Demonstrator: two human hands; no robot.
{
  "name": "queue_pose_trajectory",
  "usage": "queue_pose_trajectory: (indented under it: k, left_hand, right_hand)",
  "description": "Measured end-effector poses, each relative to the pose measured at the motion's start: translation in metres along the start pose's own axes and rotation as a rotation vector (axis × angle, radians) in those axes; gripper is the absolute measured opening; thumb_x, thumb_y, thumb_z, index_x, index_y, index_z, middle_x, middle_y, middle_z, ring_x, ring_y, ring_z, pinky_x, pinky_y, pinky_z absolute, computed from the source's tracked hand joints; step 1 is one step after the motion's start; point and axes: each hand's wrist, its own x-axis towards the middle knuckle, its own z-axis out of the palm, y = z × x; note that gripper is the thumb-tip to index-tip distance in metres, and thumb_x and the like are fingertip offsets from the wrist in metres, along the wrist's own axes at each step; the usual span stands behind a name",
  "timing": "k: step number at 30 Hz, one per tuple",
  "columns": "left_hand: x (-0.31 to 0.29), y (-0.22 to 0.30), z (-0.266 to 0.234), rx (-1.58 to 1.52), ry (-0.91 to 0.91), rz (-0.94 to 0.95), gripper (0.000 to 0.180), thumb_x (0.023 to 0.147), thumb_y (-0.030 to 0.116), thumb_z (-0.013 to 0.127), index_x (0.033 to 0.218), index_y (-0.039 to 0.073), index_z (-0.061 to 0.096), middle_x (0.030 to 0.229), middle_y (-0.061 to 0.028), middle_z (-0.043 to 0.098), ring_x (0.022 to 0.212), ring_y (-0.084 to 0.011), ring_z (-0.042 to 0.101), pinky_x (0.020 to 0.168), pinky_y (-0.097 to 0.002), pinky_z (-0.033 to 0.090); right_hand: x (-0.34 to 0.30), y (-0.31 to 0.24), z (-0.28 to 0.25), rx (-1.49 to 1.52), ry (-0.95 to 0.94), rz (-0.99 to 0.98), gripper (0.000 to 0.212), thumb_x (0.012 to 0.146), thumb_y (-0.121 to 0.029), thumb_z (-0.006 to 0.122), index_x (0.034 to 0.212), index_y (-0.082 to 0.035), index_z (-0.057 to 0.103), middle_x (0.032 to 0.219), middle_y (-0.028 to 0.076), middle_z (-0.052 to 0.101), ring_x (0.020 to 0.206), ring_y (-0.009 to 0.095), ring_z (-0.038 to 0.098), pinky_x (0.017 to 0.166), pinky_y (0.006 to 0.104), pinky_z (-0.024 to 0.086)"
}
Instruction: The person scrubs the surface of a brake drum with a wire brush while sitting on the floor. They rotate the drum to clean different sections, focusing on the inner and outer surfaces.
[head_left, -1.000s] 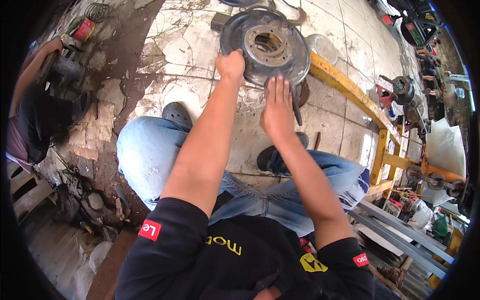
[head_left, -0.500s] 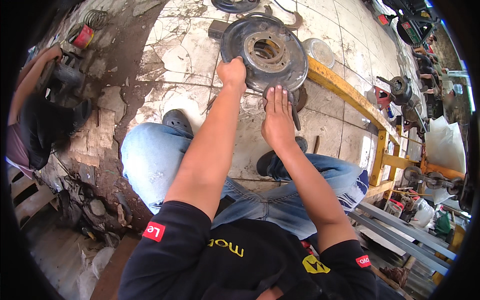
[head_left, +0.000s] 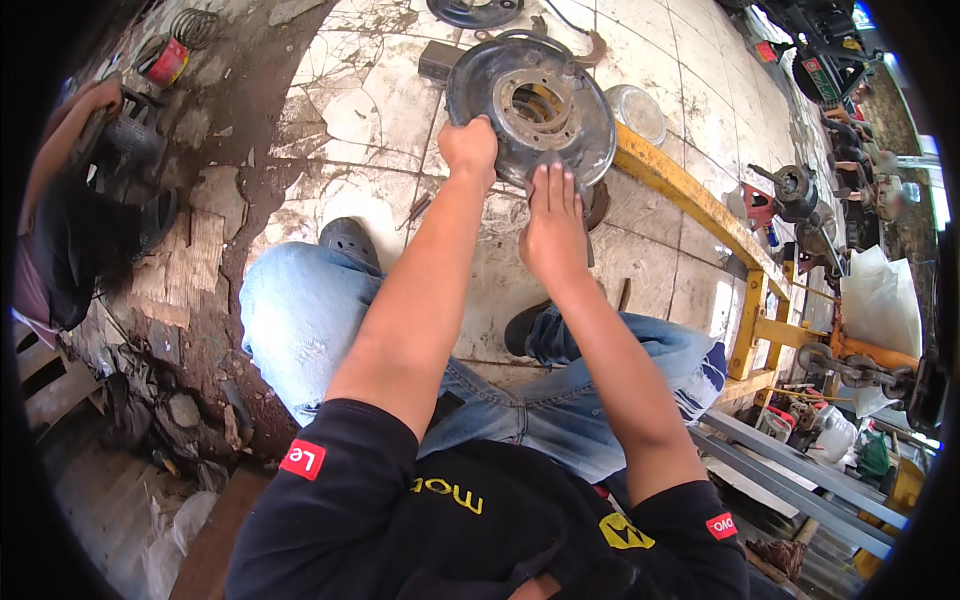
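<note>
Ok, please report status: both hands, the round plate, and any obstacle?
Left hand gripping black round plate by rim. Right hand at near edge, fingers extended. Yellow beam close on right; contact can't be judged.

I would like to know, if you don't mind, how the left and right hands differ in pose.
The left hand grips the round black plate at its left rim; the right hand lies over its lower edge.
The left hand's fingers are curled; the right hand's are extended.
Both hands are bare.
</note>
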Motion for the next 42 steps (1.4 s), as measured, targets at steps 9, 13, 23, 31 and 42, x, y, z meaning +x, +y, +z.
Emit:
queue_pose_trajectory:
  k: [9,13,23,31,42]
  left_hand:
    - [0.008,-0.007,0.0,-0.007,-0.014,0.029,0.035,0.084,0.006,0.066,0.115,-0.009,0.06,0.107,-0.0197,0.067,0.095,-0.029,0.064,0.083,-0.041,0.051]
    - [0.007,-0.004,-0.001,-0.029,-0.023,0.0,0.034,0.084,0.006,0.065,0.114,-0.009,0.061,0.108,-0.0202,0.067,0.095,-0.0298,0.065,0.083,-0.0413,0.052]
    - [0.002,0.001,0.003,0.035,-0.017,-0.008,0.034,0.084,0.007,0.066,0.113,-0.011,0.06,0.11,-0.0218,0.067,0.097,-0.0294,0.064,0.085,-0.0405,0.05]
    - [0.009,-0.006,0.001,0.057,-0.003,0.014,0.033,0.084,0.007,0.066,0.112,-0.012,0.062,0.105,-0.0208,0.068,0.093,-0.0283,0.065,0.083,-0.0394,0.05]
    - [0.009,-0.005,-0.001,0.104,-0.005,-0.018,0.037,0.084,0.009,0.066,0.113,-0.014,0.061,0.106,-0.0221,0.068,0.094,-0.0294,0.066,0.083,-0.0397,0.05]
  right_hand:
    - [-0.003,-0.001,0.006,0.014,0.012,0.005,0.073,0.081,0.0,0.052,0.15,0.006,0.027,0.155,0.03,0.026,0.144,0.046,0.025,0.116,0.0559,0.026]
    - [-0.006,-0.004,0.004,0.018,0.025,-0.008,0.077,0.079,0.001,0.054,0.15,0.005,0.026,0.155,0.029,0.025,0.144,0.046,0.025,0.117,0.0554,0.025]
    - [0.006,-0.004,-0.001,0.026,0.049,-0.001,0.077,0.078,0.002,0.054,0.15,0.004,0.026,0.155,0.03,0.024,0.144,0.047,0.025,0.116,0.0564,0.025]
    - [0.0,-0.004,0.004,-0.01,0.015,-0.029,0.075,0.081,-0.001,0.053,0.15,0.005,0.025,0.156,0.03,0.024,0.144,0.046,0.025,0.116,0.0559,0.025]
    - [0.012,-0.006,0.0,-0.015,-0.002,-0.022,0.075,0.082,-0.003,0.053,0.151,0.003,0.024,0.156,0.029,0.022,0.145,0.046,0.024,0.117,0.0561,0.024]
